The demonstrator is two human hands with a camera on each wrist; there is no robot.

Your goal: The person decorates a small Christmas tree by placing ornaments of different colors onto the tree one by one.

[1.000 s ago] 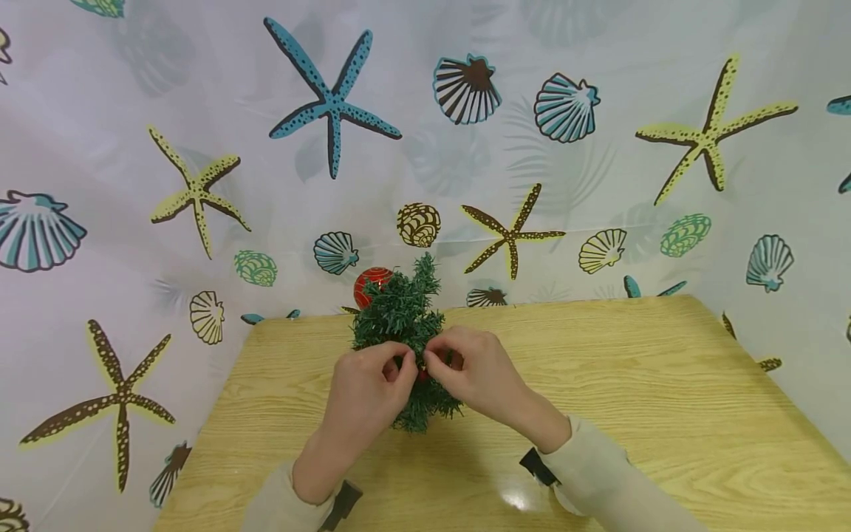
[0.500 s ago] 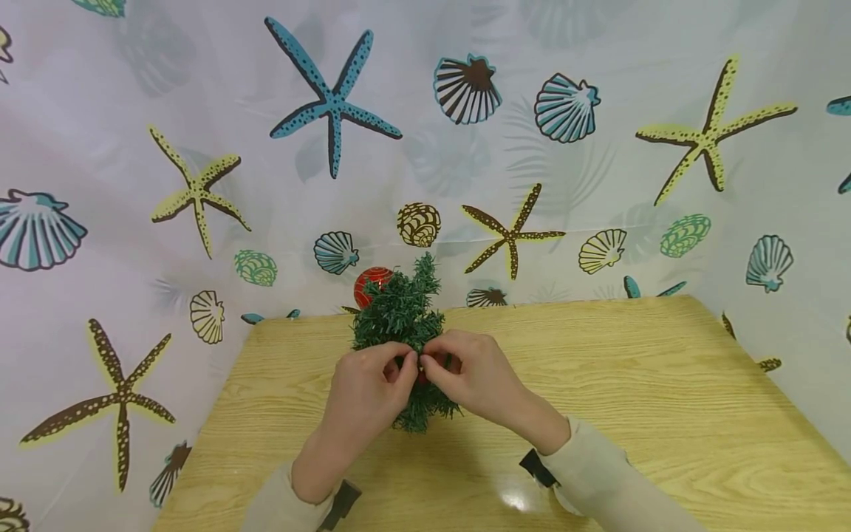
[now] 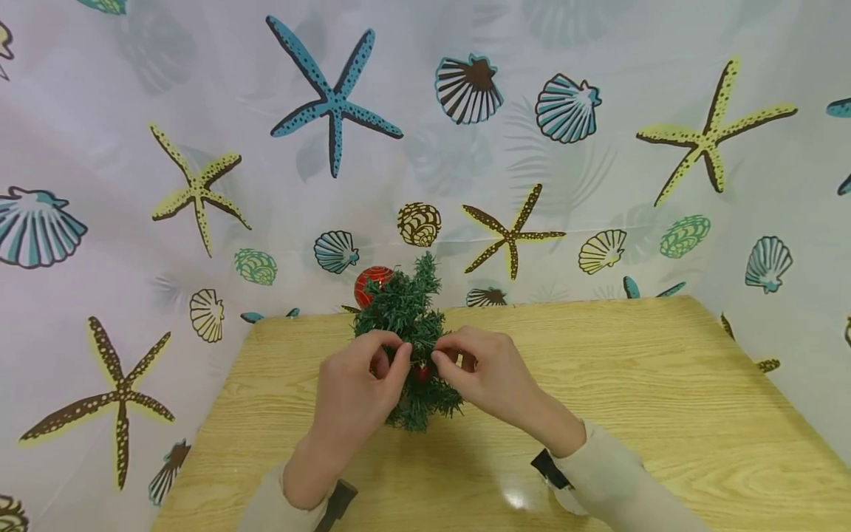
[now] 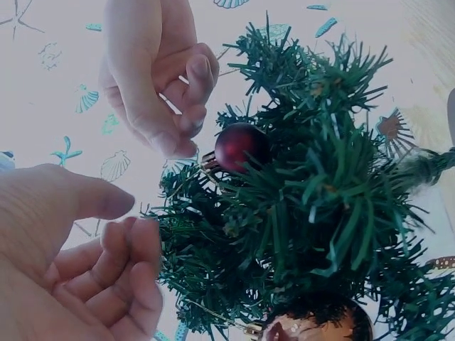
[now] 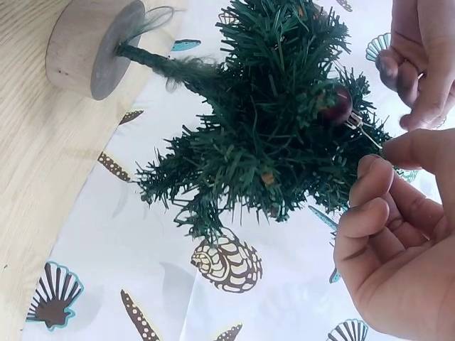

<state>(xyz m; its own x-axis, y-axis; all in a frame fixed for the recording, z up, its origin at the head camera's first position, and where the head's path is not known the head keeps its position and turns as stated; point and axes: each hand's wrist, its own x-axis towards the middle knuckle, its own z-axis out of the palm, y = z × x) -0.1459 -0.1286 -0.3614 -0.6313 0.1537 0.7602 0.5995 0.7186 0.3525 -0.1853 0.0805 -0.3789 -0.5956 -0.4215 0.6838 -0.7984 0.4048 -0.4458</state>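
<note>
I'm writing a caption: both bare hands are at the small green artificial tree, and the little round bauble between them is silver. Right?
The colour is wrong: the little round bauble between the left hand and right hand is dark red, as the head view shows.

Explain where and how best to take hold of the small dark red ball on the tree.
I'd pinch its gold cap from the front: the dark red ball is round and partly sunk among the tree's needles, while the cap juts outward, toward the person.
</note>
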